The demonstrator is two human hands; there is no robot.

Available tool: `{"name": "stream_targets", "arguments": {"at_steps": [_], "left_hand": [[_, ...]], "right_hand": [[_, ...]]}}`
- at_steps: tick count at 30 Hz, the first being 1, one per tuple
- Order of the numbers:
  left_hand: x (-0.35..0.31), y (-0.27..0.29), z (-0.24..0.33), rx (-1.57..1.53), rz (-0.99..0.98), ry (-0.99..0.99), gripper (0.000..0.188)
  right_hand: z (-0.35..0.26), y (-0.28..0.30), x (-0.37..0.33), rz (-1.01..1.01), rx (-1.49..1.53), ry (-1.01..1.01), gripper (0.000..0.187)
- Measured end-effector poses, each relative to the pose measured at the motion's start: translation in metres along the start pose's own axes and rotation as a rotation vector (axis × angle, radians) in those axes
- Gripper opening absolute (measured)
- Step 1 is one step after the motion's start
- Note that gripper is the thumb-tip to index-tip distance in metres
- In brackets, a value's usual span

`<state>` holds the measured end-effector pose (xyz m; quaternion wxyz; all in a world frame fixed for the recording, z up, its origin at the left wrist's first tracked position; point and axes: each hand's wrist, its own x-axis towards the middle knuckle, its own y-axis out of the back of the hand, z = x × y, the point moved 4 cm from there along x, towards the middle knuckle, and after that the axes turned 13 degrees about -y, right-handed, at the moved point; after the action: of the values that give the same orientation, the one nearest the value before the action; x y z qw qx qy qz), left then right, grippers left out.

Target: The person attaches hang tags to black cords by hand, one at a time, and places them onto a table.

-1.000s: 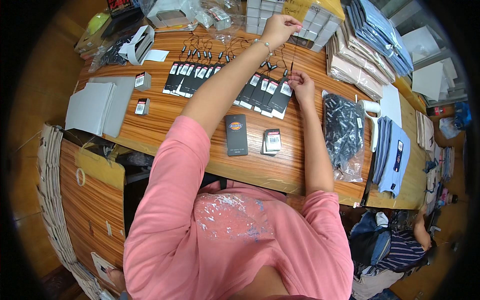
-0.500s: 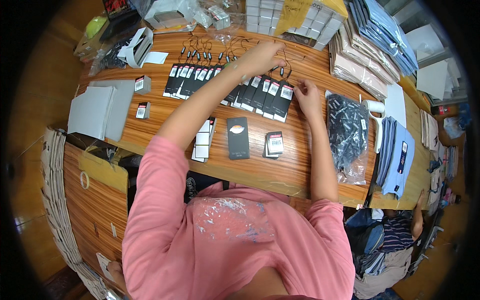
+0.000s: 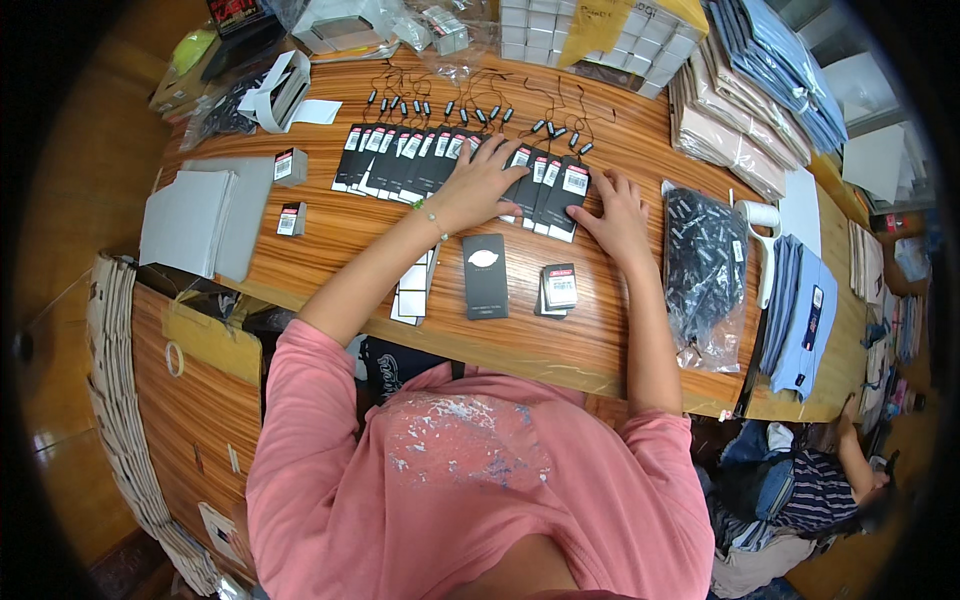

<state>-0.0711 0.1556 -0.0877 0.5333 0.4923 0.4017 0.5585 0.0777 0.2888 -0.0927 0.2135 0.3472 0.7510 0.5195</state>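
Observation:
A fanned row of black hang tags (image 3: pixel 400 160) with barcode stickers lies across the wooden table, black cords (image 3: pixel 490 100) with small plastic fasteners stretching away from their far ends. My left hand (image 3: pixel 482 188) rests over the middle of the row, fingers spread, hiding some tags. At the row's right end, my right hand (image 3: pixel 618 222) has its fingers apart, the thumb by the edge of the last tag (image 3: pixel 562 205). Nearer me are a single black tag (image 3: pixel 486 285), a small stack of stickered cards (image 3: pixel 560 288) and white-labelled cards (image 3: pixel 411 290), partly under my left forearm.
On the right stand a plastic bag of black fasteners (image 3: pixel 700 265), a white tape dispenser (image 3: pixel 765 245) and folded blue shirts (image 3: pixel 805 310). Bagged garments (image 3: pixel 735 130) and a box of white packs (image 3: pixel 600 45) sit at the back. Paper sheets (image 3: pixel 185 220) lie left. Another person sits lower right.
My left hand has come back from the cords at the far side onto the tags, its fingers spreading. My right hand has opened beside the last tag. The view has shifted slightly.

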Motion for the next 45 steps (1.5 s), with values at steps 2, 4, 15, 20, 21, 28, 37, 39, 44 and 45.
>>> {"name": "stream_targets", "arguments": {"at_steps": [2,4,15,20,21,28,37,39,44,45], "left_hand": [[0.002,0.000,0.002,-0.033,0.002,0.009,0.060],[0.005,0.001,0.003,-0.085,0.045,-0.009,0.062],[-0.002,-0.002,0.011,-0.042,0.020,0.033,0.065],[-0.051,0.047,0.016,-0.211,0.177,0.081,0.065],[-0.064,0.045,0.020,-0.229,0.106,0.112,0.064],[-0.092,0.030,0.056,0.047,0.131,0.191,0.059],[-0.095,0.035,0.063,-0.081,0.287,0.221,0.048],[-0.099,0.037,0.065,-0.302,0.320,0.302,0.042],[-0.109,0.028,0.071,-1.088,0.472,0.441,0.016],[-0.111,0.028,0.071,-1.101,0.466,0.433,0.017]], "right_hand": [[0.000,0.003,-0.001,-0.002,0.032,-0.022,0.061],[0.000,0.002,0.000,-0.015,0.013,-0.025,0.061],[-0.004,0.008,-0.004,0.090,0.079,0.058,0.055],[0.003,0.026,-0.048,-0.301,0.522,-0.020,0.042],[-0.002,0.031,-0.058,-0.310,0.455,0.052,0.041],[-0.013,0.021,-0.085,-0.260,0.310,0.217,0.044],[0.002,0.001,-0.088,-0.388,0.677,-0.083,0.025],[0.008,-0.005,-0.091,-0.434,0.801,-0.185,0.020],[-0.023,0.021,-0.111,-0.415,1.019,-0.085,0.013],[-0.032,0.025,-0.115,-0.439,1.006,-0.057,0.013]]}}
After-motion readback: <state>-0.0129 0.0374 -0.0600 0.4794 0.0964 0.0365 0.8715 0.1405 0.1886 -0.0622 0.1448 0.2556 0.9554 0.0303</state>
